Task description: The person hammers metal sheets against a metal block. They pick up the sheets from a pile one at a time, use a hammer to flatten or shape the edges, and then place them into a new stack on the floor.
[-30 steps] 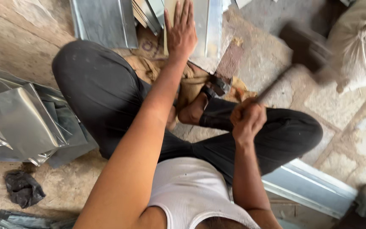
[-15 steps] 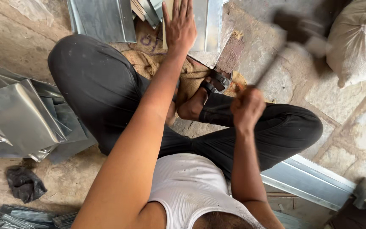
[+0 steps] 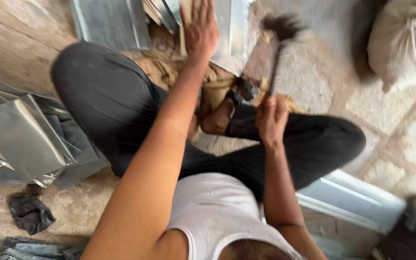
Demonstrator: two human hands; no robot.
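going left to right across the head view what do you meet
bent metal sheets → black-trousered knee → left hand flat on the metal piece → right hand gripping the blurred hammer → pale sack

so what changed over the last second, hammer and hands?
The hammer swung from far out on the person's right in toward the middle, its head now blurred near the metal sheet. The right hand kept its grip on the handle and barely shifted. The left hand stayed pressed flat on the sheet. Crossed legs, the sack and the sheet pile are unchanged.
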